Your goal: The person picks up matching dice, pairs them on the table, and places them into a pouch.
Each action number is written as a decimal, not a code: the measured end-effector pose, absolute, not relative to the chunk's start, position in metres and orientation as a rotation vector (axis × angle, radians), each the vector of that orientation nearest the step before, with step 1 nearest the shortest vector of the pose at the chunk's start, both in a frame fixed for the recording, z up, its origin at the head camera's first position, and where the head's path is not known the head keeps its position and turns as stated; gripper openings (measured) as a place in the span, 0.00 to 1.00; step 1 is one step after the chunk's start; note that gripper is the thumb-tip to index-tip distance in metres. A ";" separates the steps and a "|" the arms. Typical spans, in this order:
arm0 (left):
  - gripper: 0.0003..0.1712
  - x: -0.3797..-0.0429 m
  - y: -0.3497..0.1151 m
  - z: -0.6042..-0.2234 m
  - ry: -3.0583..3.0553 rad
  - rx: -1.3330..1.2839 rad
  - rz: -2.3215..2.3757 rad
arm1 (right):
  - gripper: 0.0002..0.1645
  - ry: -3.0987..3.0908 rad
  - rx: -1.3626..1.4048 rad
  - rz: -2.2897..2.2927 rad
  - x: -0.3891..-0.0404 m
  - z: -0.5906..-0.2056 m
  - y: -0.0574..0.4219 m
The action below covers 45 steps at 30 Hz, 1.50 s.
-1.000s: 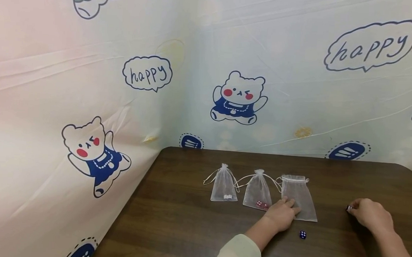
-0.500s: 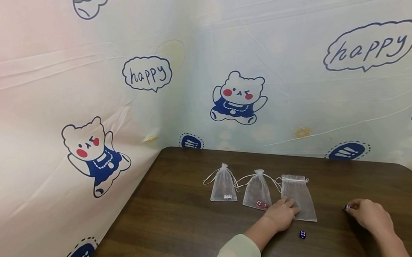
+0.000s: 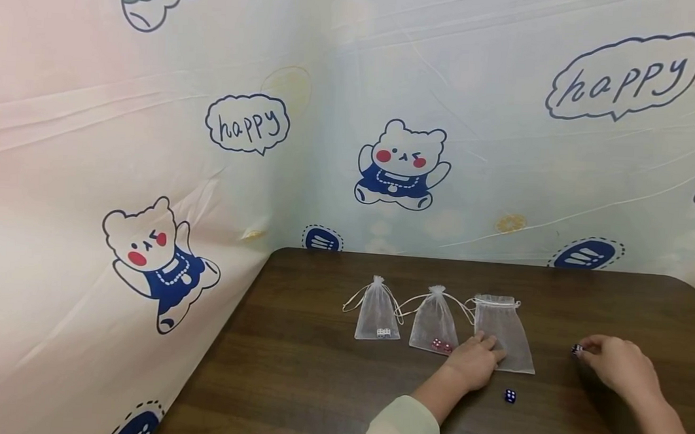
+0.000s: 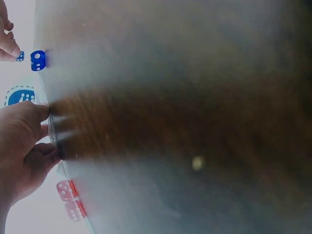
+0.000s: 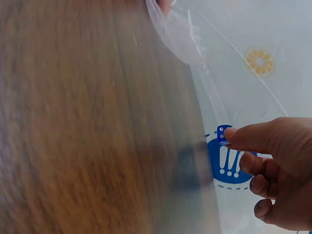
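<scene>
My right hand point(image 3: 624, 368) pinches a small blue die point(image 5: 224, 134) with white dots between thumb and fingertips, to the right of the bags. A second blue die point(image 3: 510, 396) lies on the table in front of the rightmost bag. That bag, a sheer white organza drawstring bag point(image 3: 516, 347), lies flat with no dice showing in it. My left hand point(image 3: 472, 362) rests on its lower left part, fingers spread and fingertips pressing down. In the left wrist view the loose blue die point(image 4: 38, 60) stands between the two hands.
Left of that hand lies a cinched organza bag point(image 3: 433, 323) holding red dice point(image 3: 438, 344). Farther left is another cinched bag point(image 3: 376, 313) with white dice point(image 3: 383, 333). Their cords spread over the dark wooden table point(image 3: 292, 371). A printed cloth point(image 3: 492, 152) hangs behind.
My right hand has moved a little left towards the rightmost bag, with the blue die between its fingers. The left hand and the bags have stayed in place.
</scene>
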State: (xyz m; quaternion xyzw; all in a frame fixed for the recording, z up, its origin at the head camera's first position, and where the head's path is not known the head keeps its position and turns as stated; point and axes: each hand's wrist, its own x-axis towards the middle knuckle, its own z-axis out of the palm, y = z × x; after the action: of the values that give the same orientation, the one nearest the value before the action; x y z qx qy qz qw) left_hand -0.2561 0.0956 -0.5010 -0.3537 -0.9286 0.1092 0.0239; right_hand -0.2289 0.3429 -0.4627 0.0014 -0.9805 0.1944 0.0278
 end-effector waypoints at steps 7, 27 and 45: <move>0.22 -0.256 0.095 -0.501 -2.866 -1.097 0.340 | 0.13 -3.019 0.032 0.614 -0.223 -0.458 0.330; 0.23 -0.257 0.094 -0.500 -2.857 -1.091 0.351 | 0.07 -3.002 0.320 0.583 -0.211 -0.454 0.272; 0.23 -0.256 0.096 -0.499 -2.898 -1.079 0.310 | 0.13 -3.184 0.485 0.690 -0.201 -0.468 0.255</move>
State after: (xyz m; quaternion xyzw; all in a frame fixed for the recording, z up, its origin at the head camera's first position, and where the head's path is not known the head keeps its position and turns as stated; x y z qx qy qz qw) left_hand -0.2556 0.0962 -0.4992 -0.3470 -0.9324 0.0997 0.0170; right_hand -0.2006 0.2551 -0.4678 0.1469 -0.9639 0.2088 -0.0759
